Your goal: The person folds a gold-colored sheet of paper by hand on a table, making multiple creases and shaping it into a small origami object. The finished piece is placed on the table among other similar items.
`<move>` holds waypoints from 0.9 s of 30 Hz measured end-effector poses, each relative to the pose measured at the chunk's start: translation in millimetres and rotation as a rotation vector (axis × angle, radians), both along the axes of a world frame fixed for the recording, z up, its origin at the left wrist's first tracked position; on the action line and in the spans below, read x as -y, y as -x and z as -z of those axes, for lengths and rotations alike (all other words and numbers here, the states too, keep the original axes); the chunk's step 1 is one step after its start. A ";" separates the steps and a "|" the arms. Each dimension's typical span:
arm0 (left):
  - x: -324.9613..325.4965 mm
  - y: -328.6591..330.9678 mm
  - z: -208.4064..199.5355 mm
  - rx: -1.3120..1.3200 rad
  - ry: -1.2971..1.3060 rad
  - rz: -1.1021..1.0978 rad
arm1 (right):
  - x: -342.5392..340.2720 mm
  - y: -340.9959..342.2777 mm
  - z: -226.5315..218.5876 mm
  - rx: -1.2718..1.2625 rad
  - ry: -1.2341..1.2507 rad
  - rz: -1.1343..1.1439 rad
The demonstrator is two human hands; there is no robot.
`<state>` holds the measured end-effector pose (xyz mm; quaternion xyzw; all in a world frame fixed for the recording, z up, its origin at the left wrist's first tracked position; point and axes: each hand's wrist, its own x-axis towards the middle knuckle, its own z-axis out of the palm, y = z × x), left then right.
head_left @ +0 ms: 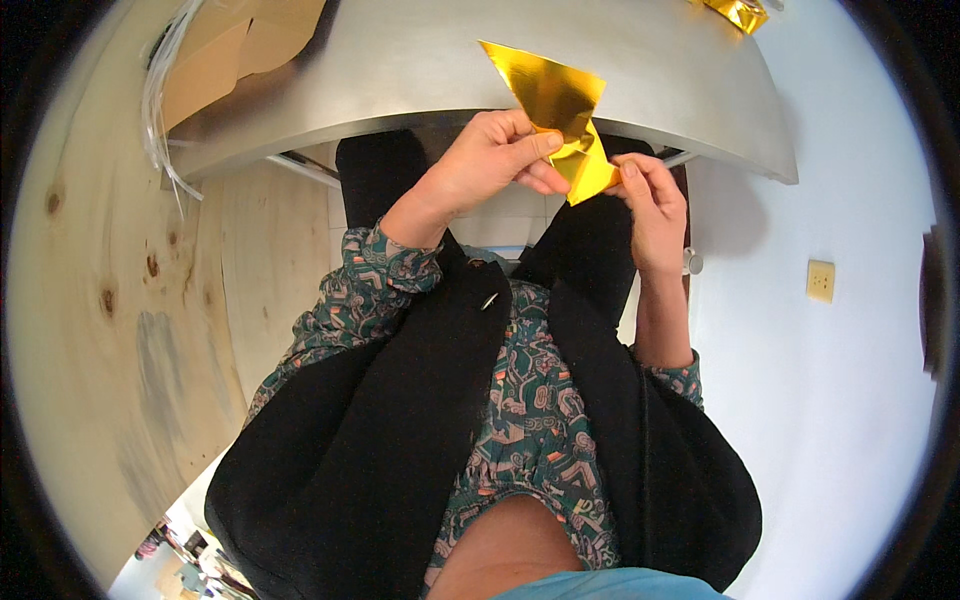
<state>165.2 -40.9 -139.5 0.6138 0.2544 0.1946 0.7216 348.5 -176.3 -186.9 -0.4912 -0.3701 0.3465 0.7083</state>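
Count: 2 hands, 1 gold foil piece between them, 1 counter (400, 75), 1 wall outlet (821, 282), 1 piece of brown cardboard (230, 60) at far left. More gold foil (742, 14) at the counter's far right, cut off by the frame; can't tell if one piece or several. Clear strips (157, 115) hang by the cardboard, too tangled to count.

Gold foil piece (556, 95): held up at the counter's near edge, in front of the wearer. Folded and creased in its lower part, upper part flat. Long axis slanted, far left to near right. Sharp corner points away and left; lower tip points back at the wearer.

Left hand (478, 160): pinching the foil's middle, thumb on top, fingers under. Right hand (654, 210): thumb and fingertips pinching the lower right corner.
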 end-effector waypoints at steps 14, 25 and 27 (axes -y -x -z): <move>9.9 -1.4 -11.5 -0.016 -0.200 -0.002 | -3.6 22.1 3.8 0.161 -0.091 0.035; 6.4 1.8 -11.3 0.104 0.004 0.008 | -3.5 16.2 -1.9 -0.093 -0.039 -0.071; 7.8 4.4 -11.7 0.097 -0.011 -0.009 | -4.4 16.7 -1.0 -0.106 -0.036 -0.066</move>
